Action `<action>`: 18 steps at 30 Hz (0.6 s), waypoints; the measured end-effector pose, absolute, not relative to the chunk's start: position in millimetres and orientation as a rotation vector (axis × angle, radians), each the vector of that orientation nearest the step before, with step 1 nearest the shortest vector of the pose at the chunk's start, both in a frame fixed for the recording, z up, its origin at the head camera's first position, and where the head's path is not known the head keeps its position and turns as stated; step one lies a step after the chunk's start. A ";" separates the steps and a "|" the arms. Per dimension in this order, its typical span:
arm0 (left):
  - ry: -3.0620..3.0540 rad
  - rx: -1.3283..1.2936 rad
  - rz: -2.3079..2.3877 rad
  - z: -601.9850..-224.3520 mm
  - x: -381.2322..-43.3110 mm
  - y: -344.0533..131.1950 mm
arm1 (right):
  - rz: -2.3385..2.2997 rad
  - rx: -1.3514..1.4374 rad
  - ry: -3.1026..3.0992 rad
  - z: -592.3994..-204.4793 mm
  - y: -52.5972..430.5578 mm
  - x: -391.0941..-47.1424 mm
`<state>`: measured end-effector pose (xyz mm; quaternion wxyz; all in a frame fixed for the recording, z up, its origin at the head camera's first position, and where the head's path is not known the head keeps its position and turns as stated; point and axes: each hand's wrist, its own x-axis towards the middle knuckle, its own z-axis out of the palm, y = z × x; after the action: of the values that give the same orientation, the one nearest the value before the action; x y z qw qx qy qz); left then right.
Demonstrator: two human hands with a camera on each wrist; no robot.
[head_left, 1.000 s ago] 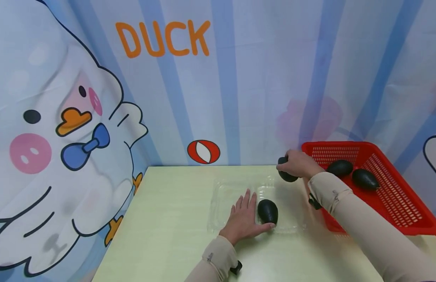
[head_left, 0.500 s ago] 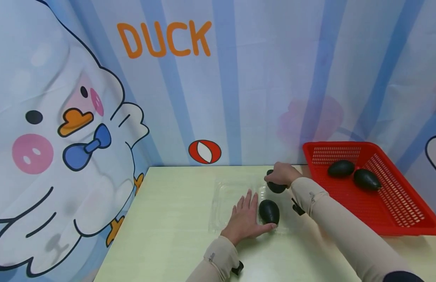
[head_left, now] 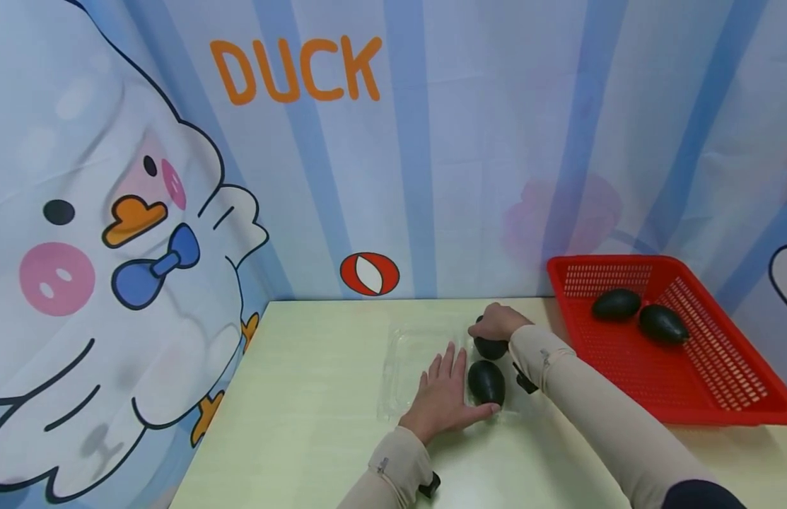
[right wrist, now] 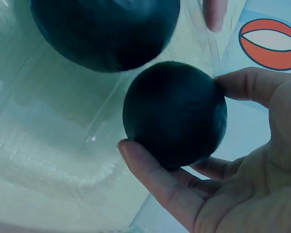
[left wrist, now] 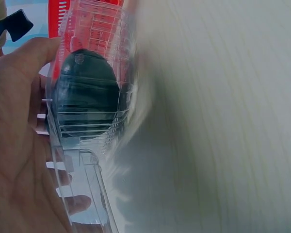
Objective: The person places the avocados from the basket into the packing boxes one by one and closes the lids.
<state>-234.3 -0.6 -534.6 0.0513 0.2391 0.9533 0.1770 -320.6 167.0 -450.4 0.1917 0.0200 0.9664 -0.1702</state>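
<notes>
A clear plastic clamshell container (head_left: 396, 357) lies opened flat on the table. One dark green avocado (head_left: 486, 385) sits in its right half, also visible through the clear wall in the left wrist view. My left hand (head_left: 439, 401) rests on the container with fingers spread and straight, the thumb reaching along the near side of that avocado. A second avocado (right wrist: 174, 114) is between the thumb and fingers of my right hand (head_left: 500, 323), which holds it at the far end of the same half. In the right wrist view the two avocados are very close together.
A red plastic basket (head_left: 641, 389) stands at the right of the table. Inside it lie two more avocados, one on the left (head_left: 616, 305) and one on the right (head_left: 663, 324). A printed duck curtain (head_left: 457, 177) hangs behind the table's back edge.
My right hand has carried its avocado leftward and down from beside the basket to the container, behind the first avocado. My left hand has stayed in place.
</notes>
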 end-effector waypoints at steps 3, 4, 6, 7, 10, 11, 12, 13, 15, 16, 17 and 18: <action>2.911 0.729 0.517 -536.4 -235.4 -1.1 | -0.443 0.020 2.719 -454.5 165.1 -319.9; 2.912 0.740 0.515 -536.7 -235.4 -0.1 | -0.449 0.030 2.715 -455.7 166.4 -318.7; 2.907 0.750 0.525 -536.2 -234.8 -0.5 | -0.474 0.048 2.710 -456.4 167.4 -316.7; 2.904 0.751 0.531 -535.6 -234.4 -1.7 | -0.492 0.053 2.709 -456.3 166.9 -315.8; 2.898 0.731 0.549 -535.2 -234.0 -8.7 | -0.564 0.085 2.689 -452.5 161.5 -313.6; 2.900 0.719 0.552 -535.7 -234.2 -11.8 | -0.575 0.082 2.690 -450.8 159.1 -312.8; 2.901 0.707 0.555 -536.3 -234.5 -14.7 | -0.588 0.079 2.690 -449.2 156.7 -312.2; 2.901 0.696 0.559 -536.8 -234.5 -17.5 | -0.597 0.076 2.693 -447.8 154.4 -311.4; 2.902 0.683 0.581 -537.8 -234.4 -22.4 | -0.610 0.067 2.701 -444.9 151.2 -309.8; 2.901 0.679 0.594 -538.2 -234.3 -24.3 | -0.615 0.063 2.707 -444.1 150.1 -309.1; 2.900 0.676 0.611 -538.3 -233.9 -26.1 | -0.620 0.058 2.714 -443.4 149.5 -308.5; 2.899 0.675 0.622 -538.7 -233.7 -27.5 | -0.625 0.052 2.720 -442.6 149.2 -307.9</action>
<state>-233.7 -27.5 -538.7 0.0505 0.2216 0.9522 0.2042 -307.9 149.2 -442.6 0.1740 0.0183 0.9596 -0.2205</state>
